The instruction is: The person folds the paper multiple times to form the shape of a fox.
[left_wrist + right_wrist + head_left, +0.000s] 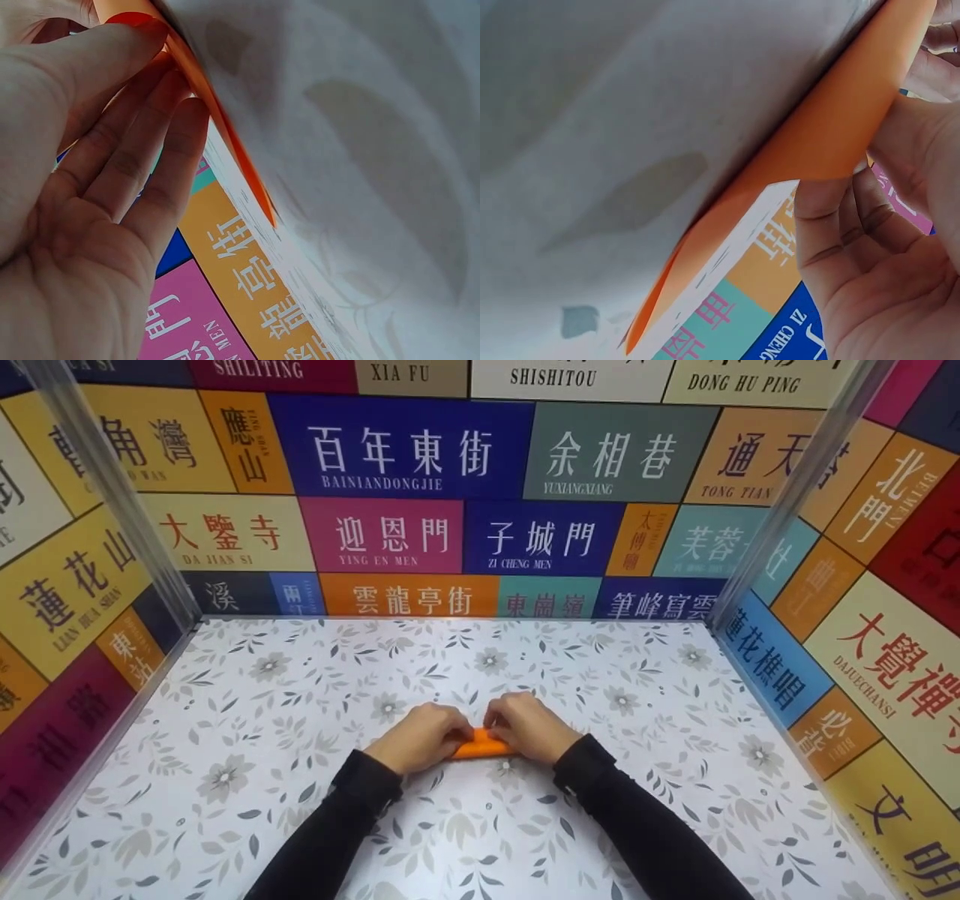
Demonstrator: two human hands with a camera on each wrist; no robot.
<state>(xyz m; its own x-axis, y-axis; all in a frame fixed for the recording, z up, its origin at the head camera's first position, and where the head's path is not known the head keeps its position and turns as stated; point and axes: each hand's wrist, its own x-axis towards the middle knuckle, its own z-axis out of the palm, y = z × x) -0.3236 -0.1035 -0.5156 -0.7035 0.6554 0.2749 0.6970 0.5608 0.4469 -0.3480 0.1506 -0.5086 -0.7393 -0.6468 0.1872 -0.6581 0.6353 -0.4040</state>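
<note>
A sheet of orange paper [484,748], folded over on itself, lies low on the floral table near its middle. My left hand [424,737] pinches the left part of its far edge between thumb and fingers. On the other side, my right hand [534,727] grips the same edge, close to the left one. In the left wrist view the paper [189,54] shows edge-on beside the fingertips. The right wrist view shows the paper's layers [817,127] slightly parted at one end, with fingers curled at its edge. My fingers partly cover the paper in the head view.
The white tabletop [322,817] carries a grey leaf and flower print. Panels with coloured street-name blocks [405,450] rise behind it and on both sides. Clear corner strips [780,502] join the panels. Black sleeves [637,825] cover both forearms.
</note>
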